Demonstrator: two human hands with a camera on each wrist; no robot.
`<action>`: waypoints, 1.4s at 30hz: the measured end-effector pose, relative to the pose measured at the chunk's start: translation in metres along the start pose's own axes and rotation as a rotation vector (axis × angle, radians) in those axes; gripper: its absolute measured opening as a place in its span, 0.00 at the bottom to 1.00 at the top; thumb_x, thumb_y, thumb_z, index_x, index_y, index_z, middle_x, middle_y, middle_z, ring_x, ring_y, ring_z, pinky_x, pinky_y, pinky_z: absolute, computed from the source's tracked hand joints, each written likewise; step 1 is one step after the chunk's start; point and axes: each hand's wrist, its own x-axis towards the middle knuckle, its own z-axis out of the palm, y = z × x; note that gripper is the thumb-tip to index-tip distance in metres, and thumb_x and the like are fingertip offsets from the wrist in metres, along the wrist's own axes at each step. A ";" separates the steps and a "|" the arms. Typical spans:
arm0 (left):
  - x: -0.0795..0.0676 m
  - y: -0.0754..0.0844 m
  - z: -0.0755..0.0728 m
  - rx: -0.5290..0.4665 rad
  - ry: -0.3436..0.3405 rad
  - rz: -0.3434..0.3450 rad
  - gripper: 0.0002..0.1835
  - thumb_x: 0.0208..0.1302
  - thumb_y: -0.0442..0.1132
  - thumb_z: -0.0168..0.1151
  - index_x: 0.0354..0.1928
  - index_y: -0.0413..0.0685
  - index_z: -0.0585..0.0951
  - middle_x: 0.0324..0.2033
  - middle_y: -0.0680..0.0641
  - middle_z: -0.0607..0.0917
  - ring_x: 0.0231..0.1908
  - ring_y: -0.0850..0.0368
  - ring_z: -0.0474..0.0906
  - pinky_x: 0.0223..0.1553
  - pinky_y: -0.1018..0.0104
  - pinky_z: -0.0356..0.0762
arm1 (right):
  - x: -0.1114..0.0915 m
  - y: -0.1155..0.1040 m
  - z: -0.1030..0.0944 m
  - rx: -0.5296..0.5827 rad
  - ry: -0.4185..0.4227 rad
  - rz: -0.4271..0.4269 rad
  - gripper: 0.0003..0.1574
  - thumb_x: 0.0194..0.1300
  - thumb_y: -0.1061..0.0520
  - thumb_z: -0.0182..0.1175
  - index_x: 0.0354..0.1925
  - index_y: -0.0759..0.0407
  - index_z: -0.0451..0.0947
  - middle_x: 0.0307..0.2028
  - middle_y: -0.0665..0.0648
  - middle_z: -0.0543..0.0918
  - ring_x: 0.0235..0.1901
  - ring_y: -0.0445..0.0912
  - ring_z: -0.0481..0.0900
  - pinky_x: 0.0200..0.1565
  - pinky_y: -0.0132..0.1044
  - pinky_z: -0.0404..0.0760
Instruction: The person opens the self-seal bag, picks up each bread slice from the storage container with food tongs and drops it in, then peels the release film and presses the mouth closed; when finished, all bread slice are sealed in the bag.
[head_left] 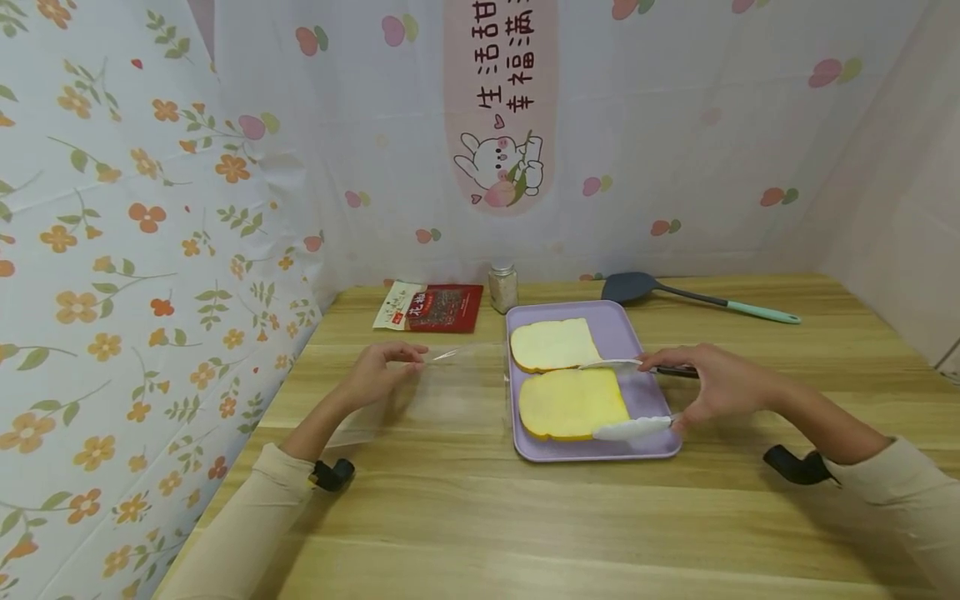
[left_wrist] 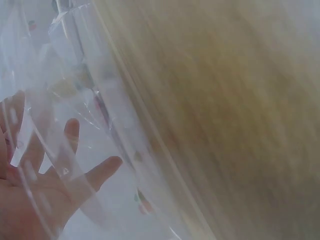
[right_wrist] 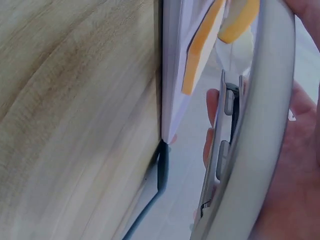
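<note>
My right hand (head_left: 723,385) grips a pair of tongs (head_left: 636,427) with white tips and a dark handle part. The tongs' arms are spread, one tip at each long side of the nearer yellow bread slice (head_left: 573,402). A paler bread slice (head_left: 555,343) lies behind it, both on a lilac tray (head_left: 600,451). On the left, a clear plastic bag (head_left: 457,383) extends from my left hand (head_left: 378,375) toward the tray's left edge. In the left wrist view the fingers (left_wrist: 102,172) are spread, seen through the clear film.
Along the back of the wooden table (head_left: 480,533) are a red and white spice packet (head_left: 435,307), a small glass jar (head_left: 503,288) and a dark spatula (head_left: 630,287) with a mint handle end. A printed curtain (head_left: 637,125) hangs behind.
</note>
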 end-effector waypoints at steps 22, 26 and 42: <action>-0.002 -0.003 0.000 -0.038 0.032 0.009 0.05 0.66 0.25 0.61 0.39 0.26 0.81 0.53 0.31 0.82 0.52 0.34 0.79 0.54 0.40 0.74 | 0.043 -0.012 0.017 0.038 0.113 -0.037 0.46 0.40 0.40 0.82 0.55 0.54 0.79 0.65 0.56 0.76 0.64 0.57 0.72 0.58 0.59 0.72; -0.002 -0.003 0.001 -0.031 0.042 0.019 0.04 0.67 0.25 0.60 0.38 0.28 0.81 0.53 0.31 0.82 0.52 0.34 0.79 0.53 0.40 0.75 | 0.051 -0.016 0.022 0.037 0.102 -0.055 0.44 0.40 0.41 0.82 0.54 0.54 0.79 0.65 0.56 0.75 0.65 0.58 0.71 0.58 0.59 0.71; 0.011 -0.042 0.006 -0.039 0.052 -0.013 0.06 0.67 0.31 0.63 0.40 0.33 0.83 0.54 0.38 0.83 0.54 0.39 0.79 0.56 0.43 0.74 | 0.075 -0.023 0.036 -0.018 0.080 -0.095 0.41 0.41 0.34 0.80 0.52 0.46 0.81 0.65 0.52 0.76 0.44 0.49 0.76 0.43 0.42 0.71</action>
